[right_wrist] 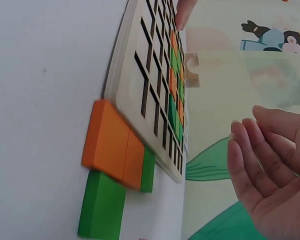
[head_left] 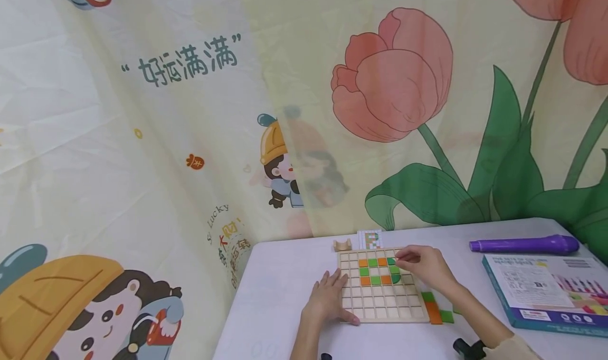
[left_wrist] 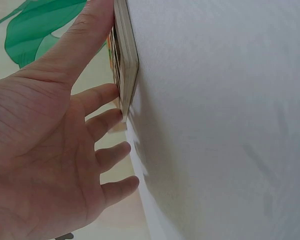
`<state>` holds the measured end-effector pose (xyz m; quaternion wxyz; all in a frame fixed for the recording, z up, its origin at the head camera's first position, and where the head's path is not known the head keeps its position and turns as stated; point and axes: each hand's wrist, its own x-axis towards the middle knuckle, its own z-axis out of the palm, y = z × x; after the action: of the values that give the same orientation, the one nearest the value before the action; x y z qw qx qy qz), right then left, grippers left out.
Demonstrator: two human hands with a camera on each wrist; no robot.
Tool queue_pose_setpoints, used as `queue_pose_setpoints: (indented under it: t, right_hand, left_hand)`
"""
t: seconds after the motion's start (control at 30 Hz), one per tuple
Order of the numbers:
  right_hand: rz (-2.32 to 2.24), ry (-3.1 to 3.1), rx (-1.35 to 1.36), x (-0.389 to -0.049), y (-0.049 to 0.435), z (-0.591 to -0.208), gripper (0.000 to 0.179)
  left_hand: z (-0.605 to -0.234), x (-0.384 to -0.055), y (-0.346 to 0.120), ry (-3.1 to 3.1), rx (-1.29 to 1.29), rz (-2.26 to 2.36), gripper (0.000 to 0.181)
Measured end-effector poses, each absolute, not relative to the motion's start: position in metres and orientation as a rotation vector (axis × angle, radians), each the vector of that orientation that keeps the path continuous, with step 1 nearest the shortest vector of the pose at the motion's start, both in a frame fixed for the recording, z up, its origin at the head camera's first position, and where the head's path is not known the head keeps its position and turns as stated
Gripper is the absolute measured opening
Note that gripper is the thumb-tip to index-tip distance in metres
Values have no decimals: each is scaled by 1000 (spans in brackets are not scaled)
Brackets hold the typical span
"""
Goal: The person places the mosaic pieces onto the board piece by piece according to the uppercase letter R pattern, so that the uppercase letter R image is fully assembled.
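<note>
A pale wooden grid board (head_left: 385, 302) lies on the white table, and orange, green and white squares form a block in its upper middle. Two dark green pieces, one of them a rounded corner (head_left: 396, 279), line that block's right side. My left hand (head_left: 326, 299) rests against the board's left edge and near corner, fingers spread, thumb along the near side. Over the board's far right part is my right hand (head_left: 424, 265), fingers bent loosely toward the thumb. In the right wrist view no piece shows in that hand (right_wrist: 275, 165). Loose orange blocks (right_wrist: 112, 145) and green blocks (right_wrist: 102, 207) touch or lie near the board's right edge.
Behind the board are a small patterned card (head_left: 372, 238) and a notched wooden piece (head_left: 342, 245). A teal-edged box (head_left: 546, 296) and a purple microphone-shaped object (head_left: 524, 245) lie at the right. A printed curtain (head_left: 285, 59) hangs behind the table.
</note>
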<state>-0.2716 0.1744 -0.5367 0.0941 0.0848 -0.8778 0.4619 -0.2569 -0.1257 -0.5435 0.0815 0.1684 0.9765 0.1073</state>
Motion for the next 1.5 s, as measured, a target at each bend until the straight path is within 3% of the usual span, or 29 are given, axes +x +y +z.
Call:
queue_pose_setpoints:
  t: [0.7, 1.5]
  right_hand:
    - [1377, -2997, 250, -249, 211, -545, 41]
    - [1169, -3011, 262, -244, 215, -545, 36]
  left_hand:
    - [-543, -258, -125, 2912, 492, 320, 118]
    - [-546, -258, -127, 2919, 511, 324, 118]
